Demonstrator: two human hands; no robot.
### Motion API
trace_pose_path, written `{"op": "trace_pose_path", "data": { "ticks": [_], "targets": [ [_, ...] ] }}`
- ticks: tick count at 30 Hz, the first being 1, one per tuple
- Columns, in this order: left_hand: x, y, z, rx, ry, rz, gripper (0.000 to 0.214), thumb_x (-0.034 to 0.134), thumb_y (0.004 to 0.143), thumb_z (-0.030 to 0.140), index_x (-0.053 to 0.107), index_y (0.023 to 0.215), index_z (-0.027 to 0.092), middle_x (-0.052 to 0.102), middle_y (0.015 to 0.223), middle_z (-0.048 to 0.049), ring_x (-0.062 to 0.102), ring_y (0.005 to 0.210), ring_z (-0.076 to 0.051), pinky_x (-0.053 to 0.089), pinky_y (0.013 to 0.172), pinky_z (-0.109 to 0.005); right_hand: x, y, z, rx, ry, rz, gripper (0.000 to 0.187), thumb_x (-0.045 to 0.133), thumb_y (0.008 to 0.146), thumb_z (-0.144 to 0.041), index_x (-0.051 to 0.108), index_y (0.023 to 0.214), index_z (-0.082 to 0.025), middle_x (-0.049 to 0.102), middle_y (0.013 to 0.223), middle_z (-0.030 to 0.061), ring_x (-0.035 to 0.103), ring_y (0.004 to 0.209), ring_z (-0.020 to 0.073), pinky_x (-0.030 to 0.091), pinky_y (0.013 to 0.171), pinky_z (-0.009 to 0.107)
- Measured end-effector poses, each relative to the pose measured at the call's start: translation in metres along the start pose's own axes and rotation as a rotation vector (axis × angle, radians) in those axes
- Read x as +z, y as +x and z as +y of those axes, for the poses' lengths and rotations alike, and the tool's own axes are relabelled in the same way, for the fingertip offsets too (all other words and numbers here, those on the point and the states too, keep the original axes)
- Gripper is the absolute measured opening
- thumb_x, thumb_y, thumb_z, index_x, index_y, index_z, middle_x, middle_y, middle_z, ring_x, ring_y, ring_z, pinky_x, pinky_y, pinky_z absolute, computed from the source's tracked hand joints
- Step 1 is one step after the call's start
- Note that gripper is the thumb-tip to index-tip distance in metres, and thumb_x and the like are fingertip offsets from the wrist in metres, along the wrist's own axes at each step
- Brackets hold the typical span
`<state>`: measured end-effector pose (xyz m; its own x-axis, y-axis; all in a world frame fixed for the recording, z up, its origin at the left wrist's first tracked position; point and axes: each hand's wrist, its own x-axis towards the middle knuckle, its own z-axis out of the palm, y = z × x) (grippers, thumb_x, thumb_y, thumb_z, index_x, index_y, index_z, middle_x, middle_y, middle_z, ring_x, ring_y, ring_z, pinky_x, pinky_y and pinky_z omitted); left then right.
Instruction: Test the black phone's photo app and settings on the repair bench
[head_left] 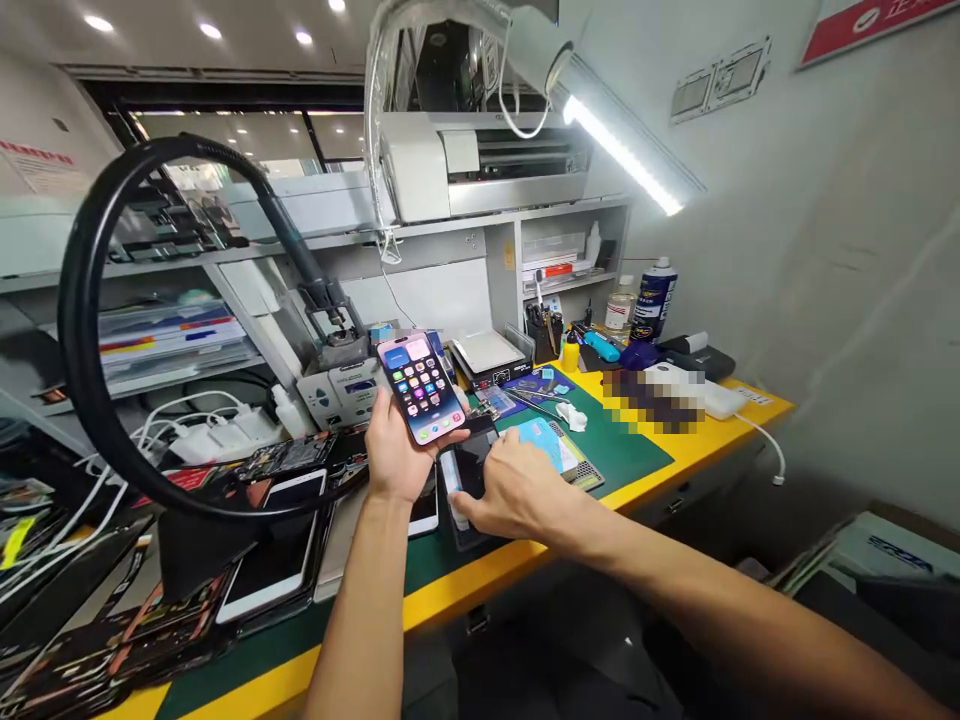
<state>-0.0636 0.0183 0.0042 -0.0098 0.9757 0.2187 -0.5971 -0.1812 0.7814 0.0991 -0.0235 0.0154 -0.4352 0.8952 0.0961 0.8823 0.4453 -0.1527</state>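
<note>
My left hand [399, 455] holds up a smartphone [422, 388] with its screen lit and rows of app icons facing me. My right hand [517, 488] is closed over a dark, flat, box-like thing [466, 530] on the green mat, thumb toward its left side. What lies within the curled fingers is hidden. A glossy black surface [477, 455] shows beside the knuckles. Just right of this hand lie a light-blue card [541, 436] and a perforated metal plate [590, 475]. Partly behind my left forearm is a white-edged device [425, 510].
Tablets [274, 545] and stripped device parts [90, 620] pile up at the left. A black flexible arm [71, 330] loops over them. Tweezers [536, 408] and crumpled tissue [572, 416] lie on the green mat [630, 445]. A spray can [654, 300] stands behind. A lamp [622, 150] hangs above.
</note>
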Motion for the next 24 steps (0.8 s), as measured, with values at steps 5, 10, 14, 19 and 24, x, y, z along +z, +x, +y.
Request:
{"op": "trace_pose_path", "data": {
  "ticks": [5, 10, 14, 19, 24],
  "targets": [
    [0.003, -0.003, 0.004, 0.018, 0.035, -0.009, 0.049, 0.039, 0.104, 0.042, 0.059, 0.138, 0.014, 0.074, 0.122, -0.0203, 0.075, 0.104, -0.039, 0.067, 0.068, -0.051, 0.002, 0.007, 0.015, 0.022, 0.030, 0.025, 0.049, 0.059, 0.085, -0.045, 0.077, 0.096, 0.000, 0.071, 0.094, 0.0273, 0.067, 0.099, 0.0381, 0.054, 0.082, 0.041],
    [0.007, -0.004, 0.000, 0.018, 0.078, 0.031, 0.051, 0.053, 0.092, 0.025, 0.054, 0.143, 0.017, 0.075, 0.123, -0.0173, 0.075, 0.107, -0.039, 0.067, 0.075, -0.056, 0.007, -0.009, 0.031, 0.031, 0.031, 0.046, 0.052, 0.058, 0.090, -0.046, 0.074, 0.103, 0.001, 0.070, 0.102, 0.0314, 0.066, 0.103, 0.0424, 0.052, 0.089, 0.049],
    [0.013, -0.006, -0.007, 0.040, 0.140, 0.080, 0.055, 0.065, 0.089, 0.020, 0.051, 0.143, 0.026, 0.074, 0.125, -0.0111, 0.077, 0.102, -0.032, 0.069, 0.072, -0.047, 0.002, -0.013, 0.041, -0.036, 0.070, 0.028, 0.074, 0.053, 0.093, -0.068, 0.074, 0.112, 0.000, 0.068, 0.110, 0.0361, 0.068, 0.100, 0.0452, 0.054, 0.083, 0.053],
    [0.015, -0.006, -0.012, 0.060, 0.212, 0.159, 0.065, 0.077, 0.083, 0.021, 0.050, 0.142, 0.028, 0.075, 0.120, -0.0103, 0.079, 0.087, -0.028, 0.065, 0.051, -0.031, -0.029, 0.015, 0.066, -0.003, 0.083, 0.029, 0.077, 0.035, 0.097, -0.074, 0.074, 0.092, -0.008, 0.071, 0.094, 0.0270, 0.070, 0.086, 0.0403, 0.051, 0.077, 0.050],
    [0.011, -0.007, -0.014, 0.031, 0.184, 0.159, 0.069, 0.069, 0.081, 0.016, 0.047, 0.145, 0.028, 0.075, 0.117, -0.0092, 0.078, 0.087, -0.029, 0.065, 0.052, -0.033, -0.050, 0.064, 0.080, -0.018, 0.590, 0.093, 0.049, 0.050, 0.097, -0.054, 0.070, 0.114, -0.013, 0.071, 0.103, 0.0158, 0.066, 0.096, 0.0318, 0.048, 0.082, 0.043]
  ]
}}
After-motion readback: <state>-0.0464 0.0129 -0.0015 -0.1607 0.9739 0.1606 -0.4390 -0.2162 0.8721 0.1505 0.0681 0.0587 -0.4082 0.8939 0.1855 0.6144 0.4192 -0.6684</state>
